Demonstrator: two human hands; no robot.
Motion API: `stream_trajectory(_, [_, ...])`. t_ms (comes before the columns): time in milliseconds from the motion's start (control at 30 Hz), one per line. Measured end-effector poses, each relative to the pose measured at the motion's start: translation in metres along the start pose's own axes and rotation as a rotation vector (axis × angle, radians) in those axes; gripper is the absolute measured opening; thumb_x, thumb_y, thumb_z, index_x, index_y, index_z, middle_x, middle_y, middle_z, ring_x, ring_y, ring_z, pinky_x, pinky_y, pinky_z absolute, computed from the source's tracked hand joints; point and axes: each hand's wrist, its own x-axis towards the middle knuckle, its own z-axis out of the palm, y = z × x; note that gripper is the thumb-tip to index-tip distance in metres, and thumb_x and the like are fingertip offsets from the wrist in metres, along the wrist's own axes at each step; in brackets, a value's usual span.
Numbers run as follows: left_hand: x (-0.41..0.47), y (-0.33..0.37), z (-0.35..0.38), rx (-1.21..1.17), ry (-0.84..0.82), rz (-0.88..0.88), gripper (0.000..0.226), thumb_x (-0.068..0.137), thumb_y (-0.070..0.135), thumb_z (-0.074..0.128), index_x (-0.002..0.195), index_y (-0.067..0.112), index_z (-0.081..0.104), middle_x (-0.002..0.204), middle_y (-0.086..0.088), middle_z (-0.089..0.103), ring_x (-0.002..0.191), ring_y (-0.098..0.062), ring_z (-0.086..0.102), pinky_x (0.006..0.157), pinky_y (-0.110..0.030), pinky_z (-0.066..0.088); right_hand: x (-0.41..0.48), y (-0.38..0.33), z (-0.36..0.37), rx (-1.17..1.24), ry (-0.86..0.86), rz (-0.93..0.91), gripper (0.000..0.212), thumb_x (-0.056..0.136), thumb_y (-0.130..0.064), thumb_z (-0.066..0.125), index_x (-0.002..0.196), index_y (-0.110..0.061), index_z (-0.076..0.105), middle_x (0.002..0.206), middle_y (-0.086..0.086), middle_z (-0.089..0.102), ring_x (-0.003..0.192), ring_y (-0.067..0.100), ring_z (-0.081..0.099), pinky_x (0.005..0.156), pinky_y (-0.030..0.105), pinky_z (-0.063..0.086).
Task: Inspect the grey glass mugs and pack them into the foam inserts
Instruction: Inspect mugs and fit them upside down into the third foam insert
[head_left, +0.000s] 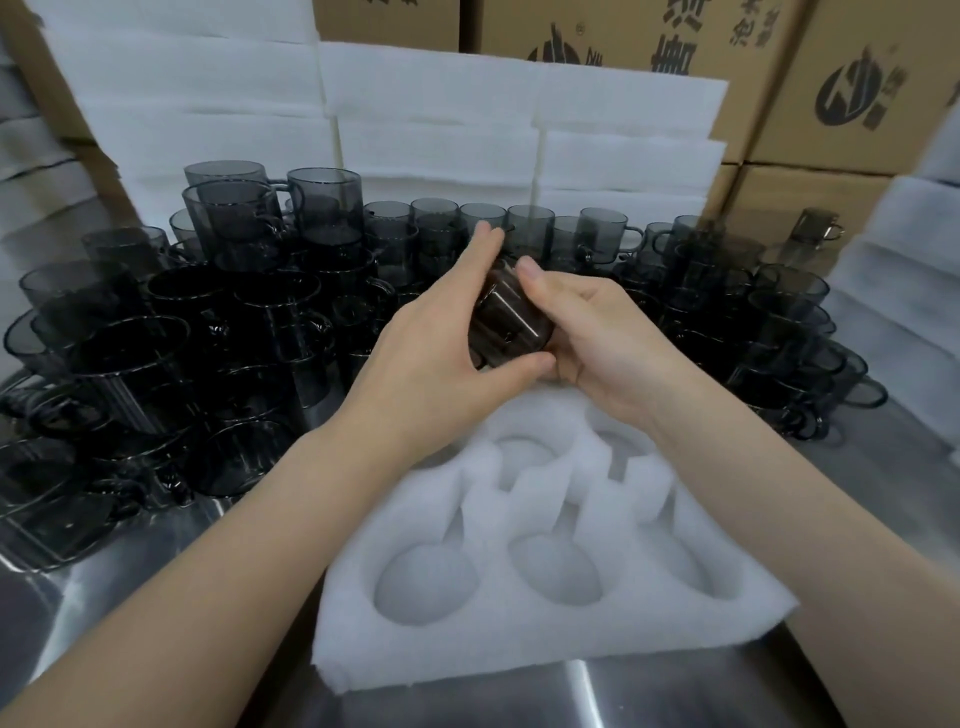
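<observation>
Nearest the lens, two bare forearms come in from the bottom corners, and between them a white foam insert (550, 634) lies on the steel counter (156, 577) at its near edge. Three round pockets show plainly along the insert's near row; the far row is partly covered by the wrists, so its pockets are only half seen. Above the insert's far edge, both hands meet on one grey glass mug (506, 325). The left hand (441, 358) wraps it from the left, thumb pressed under its lower side, fingers stretched along the far side. The right hand (592, 338) clamps it from the right, thumb laid on top, the other fingers curled beneath and out of sight. The mug is smoky dark and see-through, tilted on its side; its handle cannot be made out, and motion blur softens its rim. Behind and to the left, a crowd of grey mugs (249, 312) covers the counter, some stacked, running to the far right edge, their outlines merging into one dark mass. Beyond them stand stacked white foam sheets (441, 114), and cardboard boxes (852, 98) with dark printing cut off by the top of the frame.
</observation>
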Motion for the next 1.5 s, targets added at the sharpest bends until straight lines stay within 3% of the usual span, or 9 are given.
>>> stream_trajectory(133, [0.0, -0.0014, 0.0002, 0.05, -0.065, 0.113, 0.091, 0.079, 0.028, 0.078, 0.153, 0.019, 0.024, 0.16, 0.005, 0.021, 0.146, -0.004, 0.019, 0.115, -0.013, 0.017, 0.0017, -0.0007, 0.0003, 0.043, 0.053, -0.01, 0.031, 0.099, -0.027, 0.052, 0.083, -0.011, 0.074, 0.08, 0.011, 0.072, 0.073, 0.023, 0.07, 0.054, 0.033, 0.057])
stream_trajectory(300, [0.0004, 0.001, 0.0019, 0.06, -0.159, 0.256, 0.084, 0.071, 0.011, 0.083, 0.141, 0.025, 0.038, 0.156, 0.024, 0.016, 0.145, 0.008, 0.005, 0.114, -0.008, 0.011, 0.002, -0.0026, -0.001, 0.08, 0.079, 0.021, 0.023, 0.096, -0.011, 0.054, 0.08, -0.009, 0.071, 0.063, 0.002, 0.067, 0.055, 0.011, 0.064, 0.05, 0.026, 0.053])
stream_trajectory(400, [0.0001, 0.0021, 0.0021, 0.015, -0.128, 0.293, 0.082, 0.07, 0.006, 0.082, 0.135, 0.027, 0.037, 0.154, 0.027, 0.013, 0.146, 0.006, 0.005, 0.117, -0.015, 0.013, 0.0037, -0.0037, -0.0037, 0.078, -0.05, 0.08, 0.023, 0.098, -0.023, 0.054, 0.087, -0.019, 0.075, 0.079, 0.001, 0.073, 0.073, 0.013, 0.07, 0.063, 0.029, 0.057])
stream_trajectory(500, [-0.0007, 0.0014, 0.0021, -0.015, -0.07, 0.29, 0.083, 0.072, -0.005, 0.074, 0.14, 0.02, 0.032, 0.155, 0.024, 0.01, 0.147, 0.001, 0.003, 0.121, -0.039, 0.018, 0.0059, -0.0029, -0.0039, 0.005, -0.121, 0.173, 0.032, 0.098, -0.045, 0.047, 0.113, -0.028, 0.069, 0.111, 0.004, 0.072, 0.106, 0.024, 0.068, 0.093, 0.046, 0.053])
stream_trajectory(600, [0.0, -0.0003, 0.0022, -0.022, -0.066, 0.206, 0.091, 0.075, -0.006, 0.07, 0.147, 0.023, 0.024, 0.157, 0.018, 0.006, 0.149, -0.005, 0.0, 0.121, -0.047, 0.017, 0.0037, -0.0047, -0.0021, 0.005, -0.109, 0.163, 0.036, 0.096, -0.048, 0.048, 0.114, -0.024, 0.068, 0.116, 0.011, 0.07, 0.107, 0.032, 0.067, 0.092, 0.049, 0.054])
stream_trajectory(800, [0.0019, -0.0023, 0.0006, -0.04, -0.026, -0.003, 0.107, 0.073, 0.039, 0.081, 0.155, 0.022, 0.014, 0.161, 0.005, 0.021, 0.141, 0.0, 0.024, 0.108, -0.003, 0.018, -0.0007, -0.0043, -0.007, 0.111, -0.039, -0.006, 0.035, 0.084, -0.035, 0.064, 0.112, -0.015, 0.056, 0.096, 0.009, 0.067, 0.077, 0.031, 0.063, 0.051, 0.032, 0.054])
stream_trajectory(1167, [-0.0009, 0.0022, -0.0027, -0.015, -0.078, 0.142, 0.096, 0.073, 0.013, 0.083, 0.149, 0.028, 0.026, 0.157, 0.016, 0.013, 0.148, -0.006, 0.014, 0.118, -0.019, 0.018, -0.0002, -0.0046, -0.0072, 0.205, -0.013, -0.038, 0.009, 0.089, -0.023, 0.058, 0.094, -0.017, 0.054, 0.089, 0.009, 0.065, 0.071, 0.023, 0.064, 0.044, 0.034, 0.053])
stream_trajectory(1267, [0.0001, 0.0, -0.0016, 0.033, -0.059, 0.117, 0.096, 0.072, 0.017, 0.083, 0.145, 0.041, 0.026, 0.158, 0.021, 0.014, 0.148, -0.003, 0.009, 0.113, -0.008, 0.013, -0.0006, -0.0048, -0.0056, 0.19, -0.003, -0.035, 0.004, 0.095, -0.019, 0.054, 0.098, -0.017, 0.054, 0.072, 0.0, 0.065, 0.063, 0.02, 0.065, 0.045, 0.038, 0.055])
stream_trajectory(1500, [-0.0003, -0.0028, 0.001, 0.106, -0.004, 0.123, 0.091, 0.075, 0.001, 0.074, 0.142, 0.046, 0.032, 0.16, 0.017, 0.018, 0.147, 0.0, 0.011, 0.108, -0.002, 0.014, -0.0002, -0.0036, -0.0041, 0.197, -0.044, -0.055, 0.024, 0.099, -0.012, 0.047, 0.12, -0.01, 0.057, 0.086, 0.002, 0.071, 0.087, 0.03, 0.066, 0.08, 0.064, 0.052])
